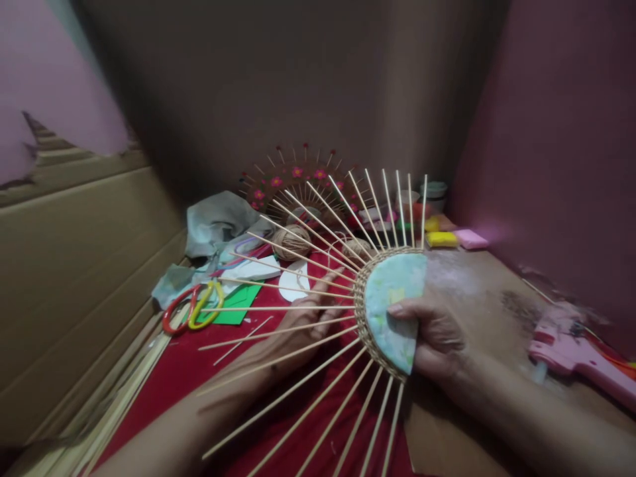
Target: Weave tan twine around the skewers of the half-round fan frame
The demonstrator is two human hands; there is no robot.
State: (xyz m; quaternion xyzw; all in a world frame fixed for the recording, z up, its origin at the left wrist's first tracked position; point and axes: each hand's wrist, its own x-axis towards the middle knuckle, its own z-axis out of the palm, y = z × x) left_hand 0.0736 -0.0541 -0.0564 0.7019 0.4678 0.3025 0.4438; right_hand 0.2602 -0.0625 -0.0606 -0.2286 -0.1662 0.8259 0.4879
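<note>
Smooth, matt wooden sticks (278, 308)

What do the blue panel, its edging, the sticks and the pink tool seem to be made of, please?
Panel: probably fabric, matte, softly printed.
Edging: likely jute twine, matte, visibly twisted.
Sticks: bamboo or wood, perhaps; pale, straight, smooth-looking.
Pink tool: apparently moulded plastic, smooth, evenly coloured.

Stick fan (377, 298) | half-round, pale-blue cloth centre (392, 281) | braided rim (358, 305) | bare sticks (278, 308) radiating | held raised, straight edge rightward

Barred at left by splayed sticks (278, 308) and scissors (191, 313); passable over the brown board (487, 318), between right hand (437, 331) and pink glue gun (556, 341) — farther back, apparently tight around the yarn ball (291, 243).
</note>
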